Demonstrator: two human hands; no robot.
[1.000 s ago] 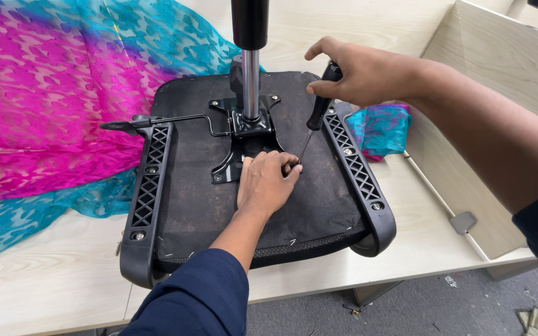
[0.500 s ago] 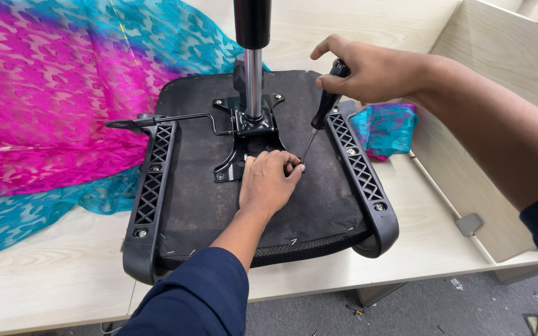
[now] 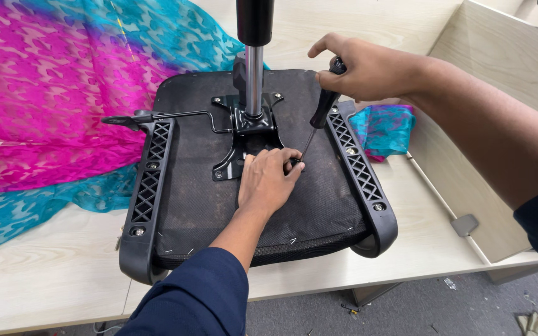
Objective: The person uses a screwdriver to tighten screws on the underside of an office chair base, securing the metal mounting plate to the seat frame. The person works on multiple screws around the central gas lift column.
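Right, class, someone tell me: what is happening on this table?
A person is working on an upturned office chair seat lying on a pale wooden table. The right hand grips a black-handled screwdriver, tip angled down beside the metal mounting plate. The left hand rests on the seat, fingertips pinched at the tip. Pink and turquoise fabric lies alongside.

- The upturned chair seat (image 3: 200, 199) lay on the bench (image 3: 51, 280), its metal column (image 3: 254, 68) rising from the mounting plate (image 3: 247, 134) at its middle.
- The cloth (image 3: 45, 99) lay left of and behind the seat.
- A panel (image 3: 499, 93) stood to the right.
- The left hand (image 3: 269, 180) rested on the seat before the plate; the right hand (image 3: 359, 68) was above its right rail (image 3: 359, 168).
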